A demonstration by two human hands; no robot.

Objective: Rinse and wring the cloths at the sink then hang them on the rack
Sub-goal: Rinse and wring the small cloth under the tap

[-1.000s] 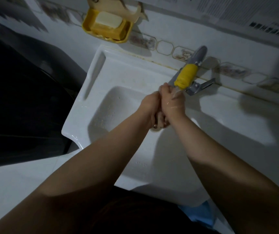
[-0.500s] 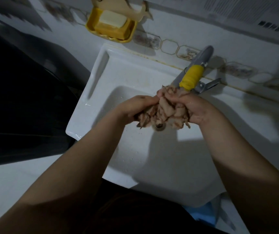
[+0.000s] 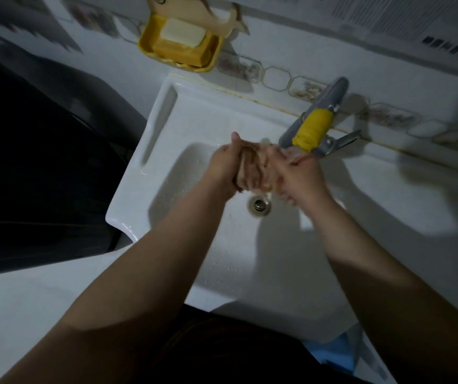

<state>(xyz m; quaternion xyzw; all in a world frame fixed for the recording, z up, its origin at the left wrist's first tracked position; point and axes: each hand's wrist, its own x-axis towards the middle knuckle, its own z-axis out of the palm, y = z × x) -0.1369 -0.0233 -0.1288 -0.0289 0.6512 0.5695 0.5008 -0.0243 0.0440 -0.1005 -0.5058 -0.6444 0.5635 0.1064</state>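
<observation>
Fingers [image 3: 283, 187] of both hands squeeze bunched brownish cloth [image 3: 252, 170].

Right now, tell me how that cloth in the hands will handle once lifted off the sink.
Bunched between the left hand and right hand, the cloth looks limp, so it will likely sag. Held at the tap, it is probably wet, heavier and drippy.

Cloth [image 3: 251, 170] now bunched tighter between both hands, drain [image 3: 259, 205] uncovered.
</observation>
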